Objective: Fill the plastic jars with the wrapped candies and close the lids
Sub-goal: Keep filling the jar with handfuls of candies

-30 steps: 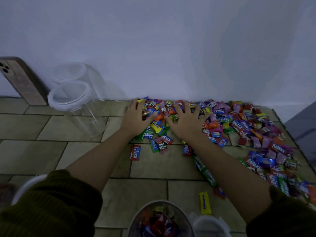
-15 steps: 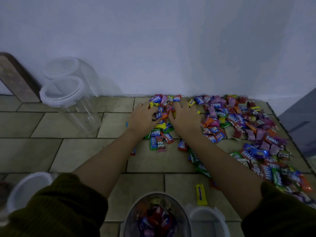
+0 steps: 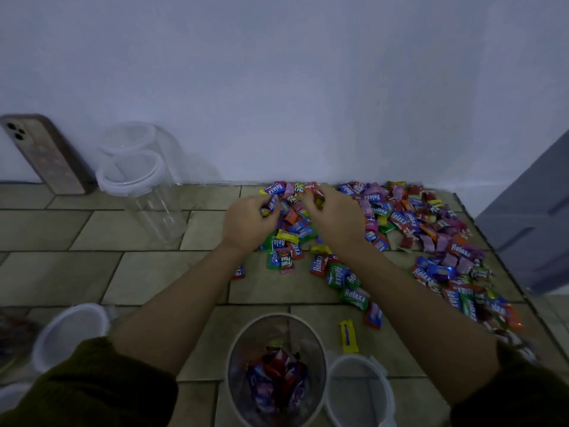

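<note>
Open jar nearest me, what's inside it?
The open jar holds a low heap of wrapped candies, red, blue and pink. Those beneath the top layer are covered.

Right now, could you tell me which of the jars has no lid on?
The near jar holding candies; the two empty jars by the wall have lids on.

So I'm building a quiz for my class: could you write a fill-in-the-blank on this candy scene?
1. The left grip and right grip each hold ___.
2. The loose lid lies to the ___ of the open jar.
3. A ___ leans against the wall.
Missing words: candies; right; phone.
</note>
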